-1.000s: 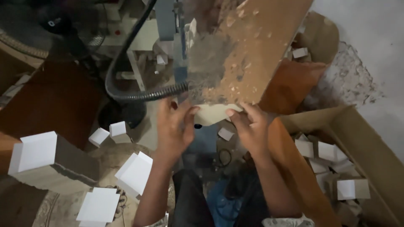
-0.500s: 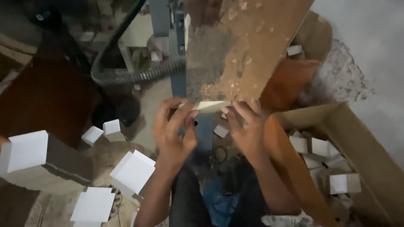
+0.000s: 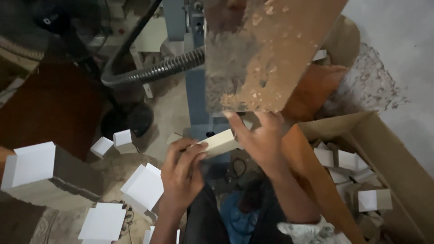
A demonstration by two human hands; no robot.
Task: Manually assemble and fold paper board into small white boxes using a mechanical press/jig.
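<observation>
Both hands pinch pale wooden block [image 3: 220, 143]: left hand [image 3: 181, 174] near end, right hand [image 3: 258, 141] far end, half-hidden.

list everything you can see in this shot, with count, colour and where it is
wooden block: one, pale cream, centre, held between both hands
sawdust-covered board: one, brown, top centre, above the hands
machine column: one, blue-grey, behind the board
corrugated hose: one, grey, curving from upper left to the column
cardboard box: one, brown, right side, open
blocks in the box: several, pale, exact count unclear
stacked white-topped blocks: one tall stack, far left
loose white pieces: several, on the floor lower left
sawdust pile: pale, upper right floor
left hand: grip on the block's near end
right hand: grip on the block's far end
</observation>
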